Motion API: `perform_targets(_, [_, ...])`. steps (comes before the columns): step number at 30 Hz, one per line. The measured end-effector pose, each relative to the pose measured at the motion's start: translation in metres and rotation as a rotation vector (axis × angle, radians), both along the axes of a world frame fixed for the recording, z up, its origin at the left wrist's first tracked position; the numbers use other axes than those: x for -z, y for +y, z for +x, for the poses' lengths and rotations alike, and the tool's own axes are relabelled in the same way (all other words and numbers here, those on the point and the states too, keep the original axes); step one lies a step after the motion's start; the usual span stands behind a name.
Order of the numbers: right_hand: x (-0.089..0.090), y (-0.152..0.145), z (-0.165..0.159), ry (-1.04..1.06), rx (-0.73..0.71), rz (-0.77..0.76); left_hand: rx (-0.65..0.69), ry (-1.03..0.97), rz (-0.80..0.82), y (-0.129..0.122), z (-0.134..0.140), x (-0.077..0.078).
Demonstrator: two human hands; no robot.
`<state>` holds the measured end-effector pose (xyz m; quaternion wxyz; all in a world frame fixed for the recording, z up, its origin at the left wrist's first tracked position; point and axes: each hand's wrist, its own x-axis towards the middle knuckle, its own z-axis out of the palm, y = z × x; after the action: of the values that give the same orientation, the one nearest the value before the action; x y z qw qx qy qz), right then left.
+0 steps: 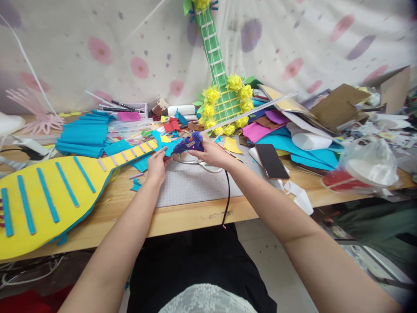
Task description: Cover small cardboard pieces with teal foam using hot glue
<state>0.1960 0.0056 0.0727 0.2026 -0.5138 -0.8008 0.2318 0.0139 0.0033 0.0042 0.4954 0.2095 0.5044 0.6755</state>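
Observation:
My right hand [211,152] is wrapped round a dark blue glue gun [188,144], with a clear glue stick [250,112] jutting from its back end. The gun's nozzle points left at the blue paper [165,145] on the headstock of a yellow craft guitar [109,174]. My left hand [157,166] pinches the edge of that blue paper; its fingertips are partly hidden. Blue strips cross the guitar's body and short lilac strips cross its neck. The guitar lies face up, its body reaching past the left side of the view. Whether the nozzle touches the paper I cannot tell.
A grey cutting mat [192,187] lies under my hands, with white-handled scissors [211,167] on it. A green craft guitar with yellow paper flowers [213,52] leans against the curtain. A phone [272,161], coloured paper [299,148] and a bagged cup [361,169] are at right.

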Motion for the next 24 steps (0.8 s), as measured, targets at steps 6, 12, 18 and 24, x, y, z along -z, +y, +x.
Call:
perform_targets(6, [-0.003, -0.002, -0.002, 0.002, -0.015, -0.021, -0.012, -0.017, 0.004, -0.001, 0.001, -0.002])
perform_targets(12, [-0.003, -0.002, -0.003, -0.002, -0.013, -0.037, -0.021, -0.013, 0.008, 0.000, 0.000, 0.000])
perform_targets(18, [-0.008, -0.003, 0.002, 0.157, -0.049, -0.186, -0.017, -0.018, 0.012, 0.000, 0.000, 0.000])
perform_targets(24, [-0.010, -0.002, 0.030, 0.404, 0.067, -0.168, 0.000, -0.010, 0.009, 0.000, -0.001, 0.001])
